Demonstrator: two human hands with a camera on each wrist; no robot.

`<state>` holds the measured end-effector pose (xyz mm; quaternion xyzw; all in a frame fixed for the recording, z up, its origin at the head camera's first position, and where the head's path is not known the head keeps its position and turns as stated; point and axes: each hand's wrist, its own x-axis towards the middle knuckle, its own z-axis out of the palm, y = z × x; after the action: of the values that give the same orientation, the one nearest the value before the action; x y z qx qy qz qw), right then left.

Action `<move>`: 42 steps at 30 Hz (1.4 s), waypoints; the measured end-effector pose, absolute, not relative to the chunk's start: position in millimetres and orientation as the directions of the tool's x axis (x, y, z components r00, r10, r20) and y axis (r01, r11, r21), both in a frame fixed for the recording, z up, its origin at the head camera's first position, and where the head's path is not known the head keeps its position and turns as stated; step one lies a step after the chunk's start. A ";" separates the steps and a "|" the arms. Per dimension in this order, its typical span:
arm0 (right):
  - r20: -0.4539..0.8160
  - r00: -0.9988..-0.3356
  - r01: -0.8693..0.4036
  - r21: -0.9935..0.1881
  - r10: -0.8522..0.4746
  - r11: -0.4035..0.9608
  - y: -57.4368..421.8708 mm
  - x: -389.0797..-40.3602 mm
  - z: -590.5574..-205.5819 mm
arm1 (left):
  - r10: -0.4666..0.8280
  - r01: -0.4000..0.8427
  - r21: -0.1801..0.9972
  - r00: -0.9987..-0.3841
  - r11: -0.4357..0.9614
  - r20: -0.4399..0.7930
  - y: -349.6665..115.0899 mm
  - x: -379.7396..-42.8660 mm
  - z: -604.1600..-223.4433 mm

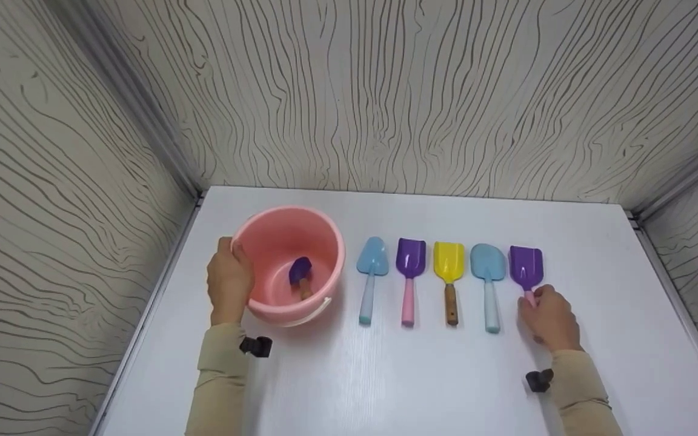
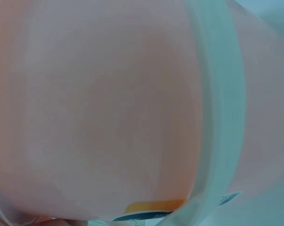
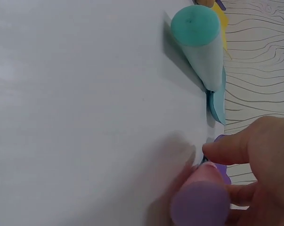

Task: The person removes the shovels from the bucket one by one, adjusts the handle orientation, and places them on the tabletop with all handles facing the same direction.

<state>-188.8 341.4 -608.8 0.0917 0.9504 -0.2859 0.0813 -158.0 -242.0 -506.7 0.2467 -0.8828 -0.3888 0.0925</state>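
My left hand [image 1: 231, 280] grips the left rim of a pink bucket [image 1: 288, 233] with a white handle. Inside the bucket lies a small dark purple shovel [image 1: 300, 270] with a wooden handle. The left wrist view is filled by the bucket's pink side and its pale handle [image 2: 222, 94]. At the right end of a row of toy shovels, my right hand [image 1: 550, 318] pinches the pink handle of a purple shovel [image 1: 526, 266]. Close up, thumb and fingers sit about that pink handle [image 3: 203, 197], near the blade. Its blade rests at table level.
Between bucket and right hand lie a blue shovel [image 1: 373, 260], a purple shovel with a pink handle [image 1: 411, 257], a yellow shovel with a wooden handle [image 1: 449, 261] and a light blue shovel [image 1: 487, 261]. Patterned walls [image 1: 385, 109] enclose the white table [image 1: 397, 375].
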 end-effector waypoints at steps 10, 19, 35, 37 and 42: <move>-0.211 -0.970 0.220 -0.523 0.125 0.823 325.0 -196.0 -576.8 | -0.514 -0.374 0.727 -0.857 0.576 -0.034 -243.4 -157.4 -509.4; -0.111 -0.994 0.059 -0.535 -0.001 0.843 272.9 -215.7 -542.5 | -0.514 -0.368 0.733 -0.858 0.573 -0.029 -242.6 -156.8 -508.4; 0.138 -0.960 -0.280 -0.536 -0.244 0.796 164.3 -233.0 -492.1 | -0.500 -0.364 0.729 -0.865 0.580 -0.034 -240.4 -158.1 -503.5; 0.171 -0.948 -0.318 -0.528 -0.268 0.787 152.2 -232.8 -489.6 | -0.500 -0.369 0.729 -0.865 0.576 -0.043 -240.3 -158.2 -504.1; 0.185 -0.934 -0.358 -0.535 -0.307 0.766 121.9 -229.1 -483.6 | -0.502 -0.372 0.733 -0.863 0.569 -0.049 -242.9 -156.9 -505.5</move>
<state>-229.1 121.9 -483.6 -0.1770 0.9386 -0.2931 -0.0432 -156.9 -242.9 -505.5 0.2478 -0.8818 -0.3926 0.0827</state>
